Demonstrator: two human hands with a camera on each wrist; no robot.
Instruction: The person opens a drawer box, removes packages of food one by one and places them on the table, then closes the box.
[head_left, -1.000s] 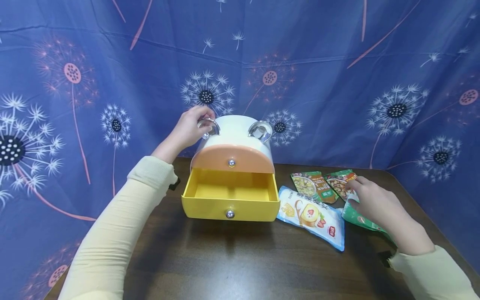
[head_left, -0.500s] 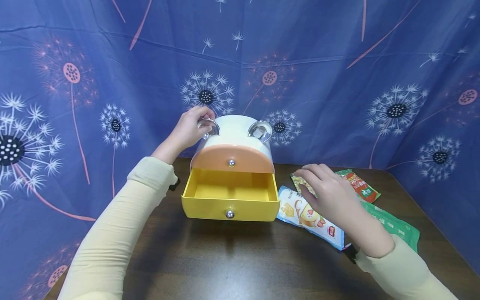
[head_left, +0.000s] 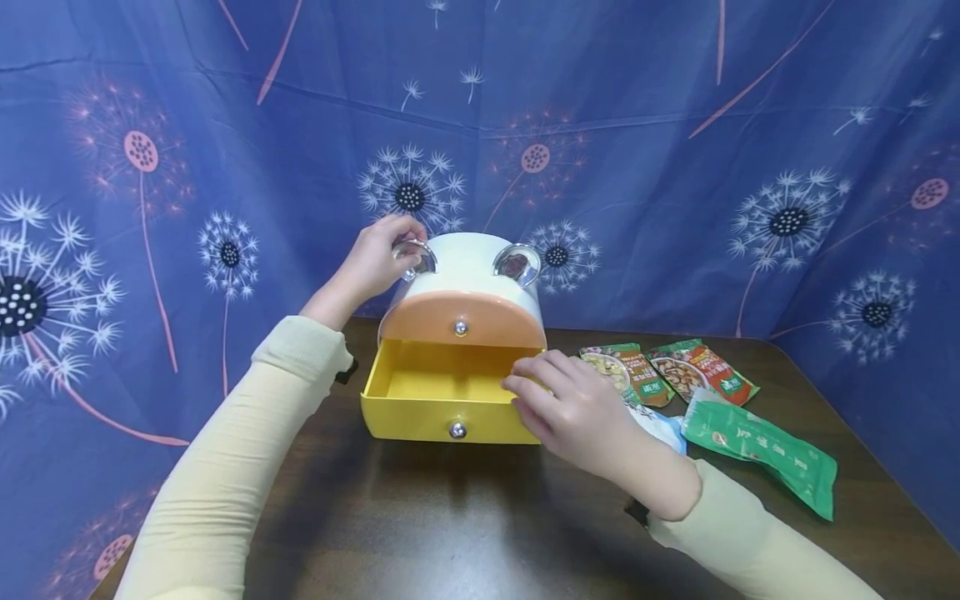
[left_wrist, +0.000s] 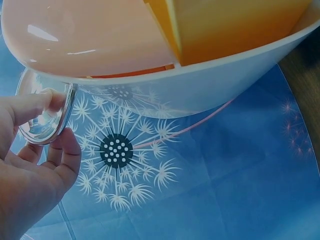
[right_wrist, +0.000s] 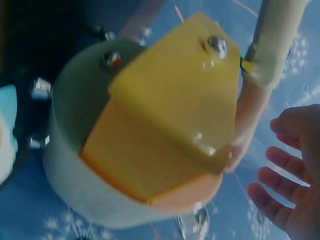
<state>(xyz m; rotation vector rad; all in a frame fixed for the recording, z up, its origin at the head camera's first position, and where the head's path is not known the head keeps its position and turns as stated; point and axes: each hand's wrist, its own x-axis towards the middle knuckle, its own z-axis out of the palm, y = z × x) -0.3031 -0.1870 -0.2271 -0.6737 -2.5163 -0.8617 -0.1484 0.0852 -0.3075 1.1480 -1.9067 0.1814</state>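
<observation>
A white box [head_left: 467,260] with silver ear-shaped rings stands on the table, its lower yellow drawer [head_left: 416,419] pulled out with nothing seen inside. My left hand [head_left: 373,262] pinches the left silver ring [left_wrist: 46,134] between thumb and fingers. In front of the drawer's right corner is my right hand [head_left: 581,412], covering that corner in the head view. Its fingers are loosely bent and hold nothing; the right wrist view shows them spread beside the drawer. Above the drawer, the orange upper front [head_left: 495,315] with a round knob is closed.
Right of the box lie two food pouches, one with an orange-brown label [head_left: 648,375] and one with a red label [head_left: 712,371]. A green packet [head_left: 765,446] lies nearer. A blue-and-white pouch [head_left: 663,427] is mostly hidden by my right arm. Blue patterned cloth [head_left: 637,208] hangs behind.
My right hand has moved left from the packets, passing over the blue-and-white pouch, to the drawer's right corner. My left hand keeps hold of the ring; the drawer stays out.
</observation>
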